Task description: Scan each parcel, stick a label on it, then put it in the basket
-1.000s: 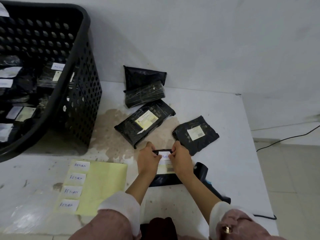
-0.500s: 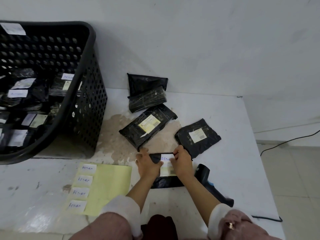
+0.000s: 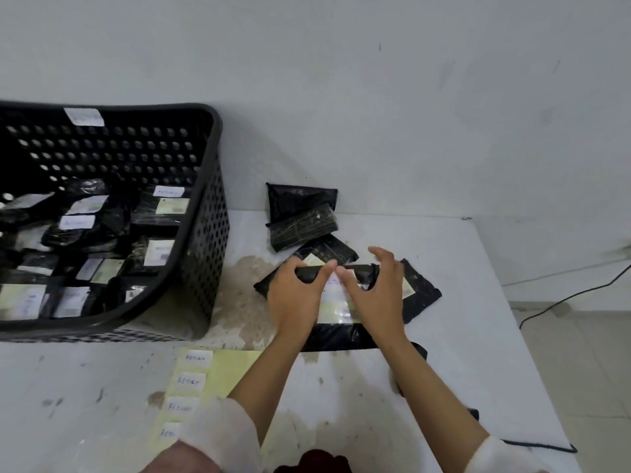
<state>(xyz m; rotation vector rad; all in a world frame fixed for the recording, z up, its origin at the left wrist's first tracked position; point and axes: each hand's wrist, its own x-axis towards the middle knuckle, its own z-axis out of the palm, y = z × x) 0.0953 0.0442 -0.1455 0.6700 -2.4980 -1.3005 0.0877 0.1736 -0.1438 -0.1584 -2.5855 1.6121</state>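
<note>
The black basket [image 3: 205, 213] runs off the left edge of the frame, so its full width is out of view. The labels on the parcels inside it [image 3: 150, 216] are too blurred to read. At centre, the left hand [image 3: 293, 295] and right hand [image 3: 375, 295] cover much of the held parcel [image 3: 341, 336]; writing on its white label [image 3: 333, 288] is illegible. Behind them, two more parcels [image 3: 420, 295] are largely hidden. The barcode scanner [image 3: 421, 351] shows only as dark bits beside the right forearm. At lower left, a sleeve [image 3: 222, 435] cuts off the lowest "RETURN" stickers [image 3: 169, 433].
</note>
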